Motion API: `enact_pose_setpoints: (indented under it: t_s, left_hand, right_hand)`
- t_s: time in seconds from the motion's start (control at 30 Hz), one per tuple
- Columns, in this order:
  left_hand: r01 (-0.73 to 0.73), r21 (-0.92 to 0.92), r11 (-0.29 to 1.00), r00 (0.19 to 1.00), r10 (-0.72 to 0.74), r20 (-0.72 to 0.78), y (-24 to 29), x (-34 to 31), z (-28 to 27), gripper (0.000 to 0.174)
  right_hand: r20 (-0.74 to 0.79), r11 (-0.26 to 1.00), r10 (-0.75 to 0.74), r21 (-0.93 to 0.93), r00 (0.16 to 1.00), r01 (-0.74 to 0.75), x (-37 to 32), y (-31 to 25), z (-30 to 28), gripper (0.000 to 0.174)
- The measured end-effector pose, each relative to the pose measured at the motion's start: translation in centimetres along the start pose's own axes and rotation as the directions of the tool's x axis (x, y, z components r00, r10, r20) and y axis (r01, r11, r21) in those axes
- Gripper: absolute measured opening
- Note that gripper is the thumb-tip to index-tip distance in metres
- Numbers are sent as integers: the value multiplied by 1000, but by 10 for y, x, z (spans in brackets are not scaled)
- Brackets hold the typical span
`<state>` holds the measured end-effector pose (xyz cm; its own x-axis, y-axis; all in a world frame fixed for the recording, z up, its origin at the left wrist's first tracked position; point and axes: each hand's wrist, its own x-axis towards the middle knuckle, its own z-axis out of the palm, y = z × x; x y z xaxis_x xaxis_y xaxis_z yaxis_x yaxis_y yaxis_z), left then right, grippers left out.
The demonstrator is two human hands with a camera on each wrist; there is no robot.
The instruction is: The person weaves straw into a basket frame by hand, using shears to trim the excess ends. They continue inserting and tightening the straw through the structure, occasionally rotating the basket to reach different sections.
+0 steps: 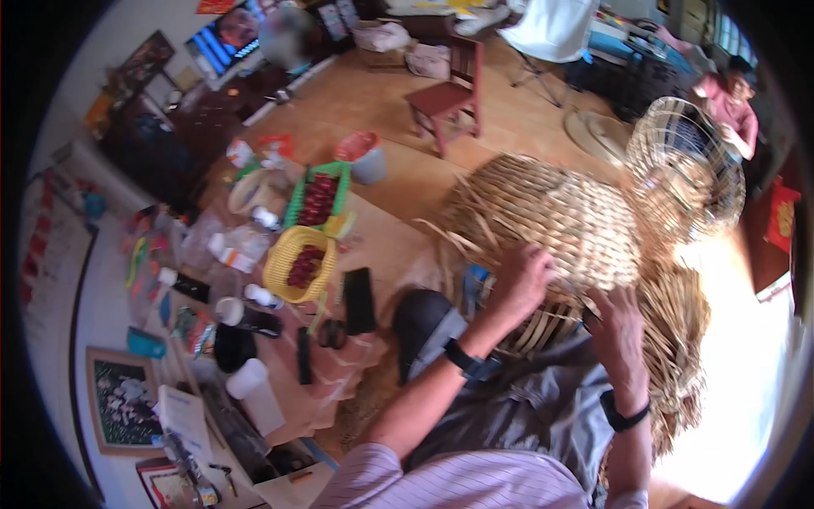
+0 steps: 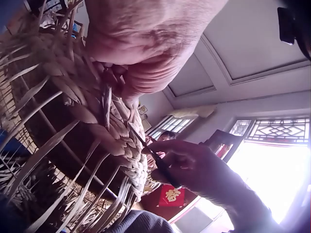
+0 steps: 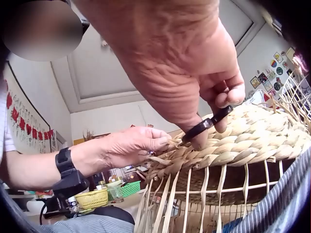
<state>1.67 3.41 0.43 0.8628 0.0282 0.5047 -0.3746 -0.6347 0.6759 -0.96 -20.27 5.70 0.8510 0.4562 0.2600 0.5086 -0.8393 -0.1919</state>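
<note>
A woven straw basket [image 1: 551, 212] lies on its side over the person's lap, with loose strands sticking out from its braided rim. The left hand [image 1: 521, 280] pinches a straw strand [image 3: 173, 142] at the rim. Black-handled scissors [image 3: 198, 129] are in the right hand [image 1: 619, 331], the fingers and thumb through the handle loops. In the left wrist view the scissors [image 2: 165, 172] point up at the braid, their tip right at its edge beside the left hand [image 2: 141, 53].
A yellow basket [image 1: 275, 263] and a green basket [image 1: 297, 199] holding dark red items stand on the cluttered table at left. Dry straw [image 1: 682, 339] hangs at the right. Beyond are an openwork basket [image 1: 649, 140], a seated person [image 1: 736, 106] and a wooden chair [image 1: 441, 97].
</note>
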Motion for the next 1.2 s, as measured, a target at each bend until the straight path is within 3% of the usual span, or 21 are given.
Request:
enact_pose_setpoints:
  t_s: [0.27,0.5,0.6,0.8,1.17,1.2]
  left_hand:
    - [-14,-93,996,1000,15,13,-1,0,-2,15]
    - [19,-65,998,999,-16,46,0,-1,-3,14]
    - [2,-68,998,998,2,56,-2,0,-5,14]
    - [-14,-77,997,999,17,30,-2,0,-2,15]
    - [-3,-88,996,999,7,43,-12,-1,5,13]
    - [-36,-37,999,999,35,-22,-20,-4,14,14]
  right_hand:
    - [-3,999,48,-9,999,-48,2,-6,8,48]
    - [-13,993,83,-85,996,-84,0,-20,6,47]
    - [-47,993,30,-108,998,-35,0,-16,11,46]
    - [108,995,104,3,989,-105,-2,-6,11,46]
    - [-68,993,-18,-115,998,10,5,-16,12,43]
    - [-69,991,-13,-136,998,3,0,-7,18,41]
